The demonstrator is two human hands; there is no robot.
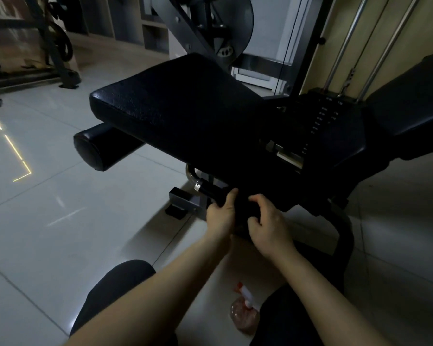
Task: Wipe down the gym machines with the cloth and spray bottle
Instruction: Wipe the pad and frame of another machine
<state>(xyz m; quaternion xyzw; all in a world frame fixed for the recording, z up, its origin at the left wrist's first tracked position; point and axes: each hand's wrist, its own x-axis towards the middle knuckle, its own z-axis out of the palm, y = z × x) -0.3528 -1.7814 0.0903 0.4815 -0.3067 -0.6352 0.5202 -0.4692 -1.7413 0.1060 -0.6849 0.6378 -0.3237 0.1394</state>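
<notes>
A black padded seat (175, 106) of a gym machine fills the middle of the view, with a round black roller pad (98, 148) under its left end. Below the seat's near edge a handle (208, 189) with a chrome collar sticks out. My left hand (220, 216) and my right hand (268, 221) both grip a dark cloth (243, 211) held between them at that handle; in the dim light the cloth is hard to tell from the machine. The spray bottle (245, 310), clear with a white and red head, lies on the floor between my knees.
A weight stack (320, 121) with chrome guide rods (348, 46) stands right of the seat, next to a dark backrest (410, 101). The machine's curved base frame (343, 236) runs along the floor on the right. Another rack (48, 46) stands far left. Pale floor tiles (60, 221) lie on the left.
</notes>
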